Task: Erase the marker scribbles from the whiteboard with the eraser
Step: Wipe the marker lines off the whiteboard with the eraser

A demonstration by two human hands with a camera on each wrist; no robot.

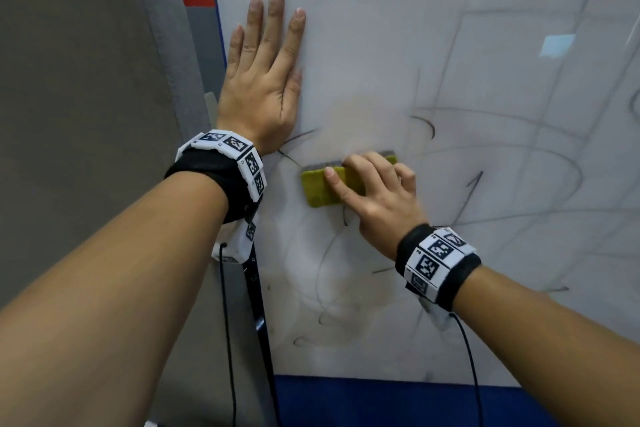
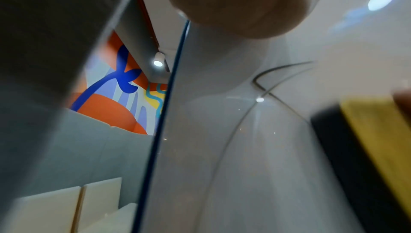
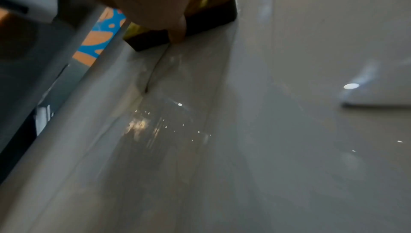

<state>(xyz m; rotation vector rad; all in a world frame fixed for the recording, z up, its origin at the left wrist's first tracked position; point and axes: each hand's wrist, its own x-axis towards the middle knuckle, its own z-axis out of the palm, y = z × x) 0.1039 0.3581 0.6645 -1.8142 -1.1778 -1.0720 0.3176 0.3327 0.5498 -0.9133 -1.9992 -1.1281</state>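
Note:
A white whiteboard (image 1: 363,45) fills most of the head view, with thin dark marker scribbles (image 1: 467,198) across its middle, right and lower parts. A yellow eraser (image 1: 317,189) with a dark felt base lies against the board at the centre. My right hand (image 1: 374,191) grips it, fingers curled over its top edge and thumb along its lower side. My left hand (image 1: 265,76) lies flat on the board near its left edge, fingers straight and pointing up. The eraser (image 2: 375,131) also shows at the right of the left wrist view, and the eraser (image 3: 200,20) under my hand in the right wrist view.
The board has a thin blue left edge (image 2: 164,113) and a blue band (image 1: 398,402) along its bottom. A grey wall panel (image 1: 86,80) stands to the left. Black cables (image 1: 227,322) hang from both wristbands. A colourful mural (image 2: 115,96) shows beyond the board's edge.

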